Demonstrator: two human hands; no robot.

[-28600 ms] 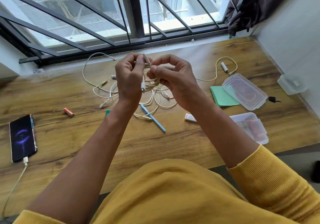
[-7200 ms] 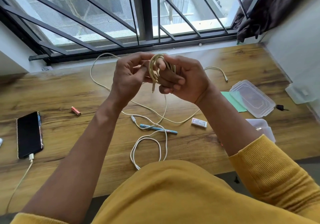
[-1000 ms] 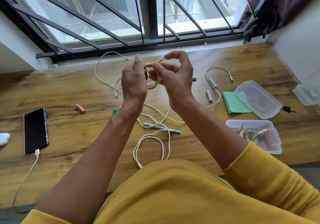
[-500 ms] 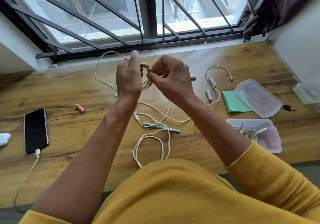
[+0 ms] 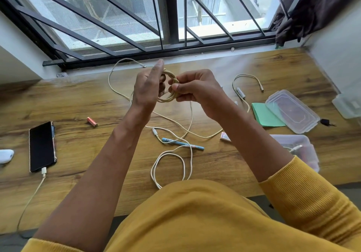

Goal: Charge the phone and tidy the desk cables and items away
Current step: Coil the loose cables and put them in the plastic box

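While both hands [image 5: 148, 87] [image 5: 197, 89] grip the cable coil [image 5: 170, 95] in curled fingers, bare desk [image 5: 273, 72] beyond

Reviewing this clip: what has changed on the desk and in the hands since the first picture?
The tangled cables have been separated. One coiled cable now lies in the clear container. The left hand and right hand now grip another cable coil, formerly a loose tangle. The phone remains plugged in; the pen and lid remain in place.
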